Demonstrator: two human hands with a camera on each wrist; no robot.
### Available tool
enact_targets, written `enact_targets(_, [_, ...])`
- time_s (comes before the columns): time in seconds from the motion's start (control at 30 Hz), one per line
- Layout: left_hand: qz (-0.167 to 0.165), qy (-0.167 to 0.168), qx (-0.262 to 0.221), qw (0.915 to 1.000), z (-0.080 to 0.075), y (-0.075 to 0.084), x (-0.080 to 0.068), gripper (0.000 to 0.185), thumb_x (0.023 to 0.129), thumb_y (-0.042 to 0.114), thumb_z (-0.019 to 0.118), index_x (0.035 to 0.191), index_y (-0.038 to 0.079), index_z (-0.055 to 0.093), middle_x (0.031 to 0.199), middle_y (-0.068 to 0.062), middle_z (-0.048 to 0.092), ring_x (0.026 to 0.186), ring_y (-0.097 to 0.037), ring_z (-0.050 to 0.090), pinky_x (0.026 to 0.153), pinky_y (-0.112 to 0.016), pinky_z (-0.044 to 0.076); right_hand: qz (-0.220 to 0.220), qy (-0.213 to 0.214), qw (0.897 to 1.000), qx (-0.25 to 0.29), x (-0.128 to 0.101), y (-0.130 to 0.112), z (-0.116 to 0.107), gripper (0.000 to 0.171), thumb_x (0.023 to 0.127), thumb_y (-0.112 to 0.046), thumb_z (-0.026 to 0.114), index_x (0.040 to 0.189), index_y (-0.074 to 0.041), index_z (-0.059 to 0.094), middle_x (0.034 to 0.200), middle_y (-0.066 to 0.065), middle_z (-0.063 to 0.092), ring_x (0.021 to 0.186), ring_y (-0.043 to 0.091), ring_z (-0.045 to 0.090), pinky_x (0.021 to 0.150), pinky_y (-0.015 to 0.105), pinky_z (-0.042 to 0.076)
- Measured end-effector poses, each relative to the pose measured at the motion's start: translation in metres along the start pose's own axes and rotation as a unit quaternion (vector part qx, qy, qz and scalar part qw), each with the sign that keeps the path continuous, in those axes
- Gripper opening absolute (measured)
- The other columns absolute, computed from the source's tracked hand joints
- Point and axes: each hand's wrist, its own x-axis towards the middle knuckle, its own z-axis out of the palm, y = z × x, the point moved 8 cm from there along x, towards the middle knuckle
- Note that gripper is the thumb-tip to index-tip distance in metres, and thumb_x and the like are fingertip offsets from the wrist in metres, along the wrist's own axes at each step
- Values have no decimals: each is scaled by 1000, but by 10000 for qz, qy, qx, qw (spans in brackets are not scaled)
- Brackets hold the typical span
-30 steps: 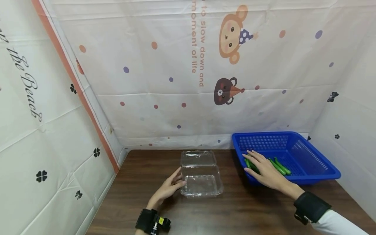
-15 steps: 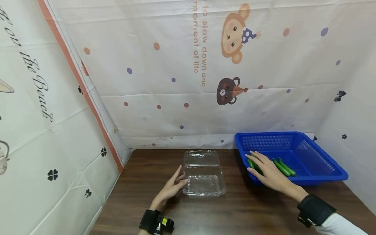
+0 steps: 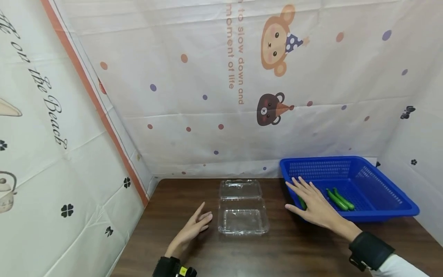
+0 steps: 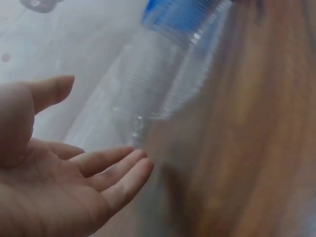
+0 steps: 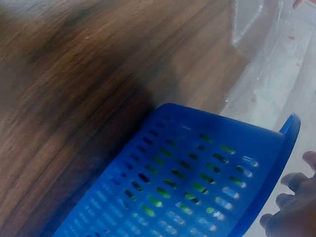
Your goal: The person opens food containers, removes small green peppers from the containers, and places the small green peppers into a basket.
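Fingers spread, my right hand is over the left end of a blue perforated plastic basket. Part of a green chili pepper shows between thumb and fingers; more green shows through the basket's slots in the right wrist view. Two green chili peppers lie farther right inside. In the middle of the table, a clear plastic clamshell box lies with its lid folded back. Left of it, with a gap between, is my left hand, holding nothing, its fingers loosely extended in the left wrist view.
The dark wood-grain table ends at the back against a pale printed cloth. More white cloth hangs along the left and right sides. The basket stands at the table's back right, with bare wood between it and the clamshell box.
My left hand has drawn back leftward from the edge of the clamshell box. My right hand stays over the basket's left end, its fingers spread a little wider. The head view has shifted slightly.
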Motion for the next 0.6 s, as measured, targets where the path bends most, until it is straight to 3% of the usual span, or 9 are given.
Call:
enact_targets(0.17, [-170,156,95,9997,-17,12,-8,87,104,44,58,166,12,6,161,-30,33,148,-46,38,122,-60,35,-110,60,9999,-65,3,-12,4,77,95,-47,70,159,-16,39,165,24,30,160,34,15,134,46,-3])
enact_targets(0.33, [-175,370,247,9989,-30,30,-7,83,103,41,60,166,15,12,161,-27,36,148,-45,37,122,-63,32,-429,154,9989,-112,3,-26,8,78,94,-46,71,159,-17,40,165,21,33,161,26,13,134,38,-5])
enact_targets(0.47, [124,553,832,9949,-37,51,-2,80,104,36,60,166,14,14,160,-26,40,148,-47,36,118,-68,34,-540,148,9983,-165,8,-33,10,80,93,-49,72,160,-21,38,166,18,33,160,26,15,134,45,1])
enact_targets(0.6, [623,879,1905,9758,-41,72,2,80,102,29,63,165,9,17,156,-30,42,145,-52,37,114,-70,38,-597,116,9981,-96,13,-38,12,89,87,-53,77,159,-18,39,166,17,32,156,38,25,125,65,19])
